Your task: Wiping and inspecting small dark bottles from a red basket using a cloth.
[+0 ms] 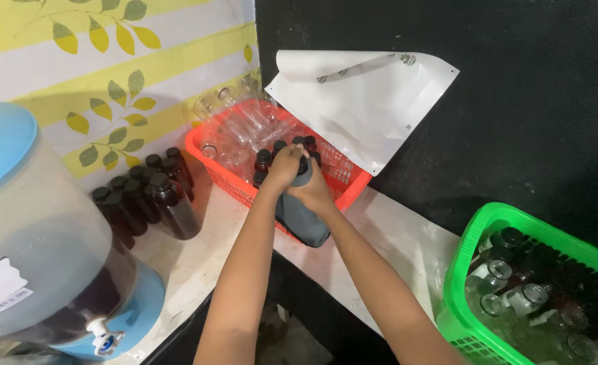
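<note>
Pale stone counter [387, 236] against a black wall | left hand [284, 167] clenched over the cap, right hand [314, 192] wrapped around the neck of a dark-filled plastic bottle [302, 220] at centre, touching the red mesh basket [343, 177] | capped dark bottles [152, 196] at 9 o'clock | translucent dispenser [42, 257] at 8 | green basket [478, 236] at 4

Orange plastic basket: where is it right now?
In the head view, the orange plastic basket sits centre frame on the pale counter against the wall, right of the cluster of dark capped bottles, directly behind both hands gripping a dark bottle.
</note>
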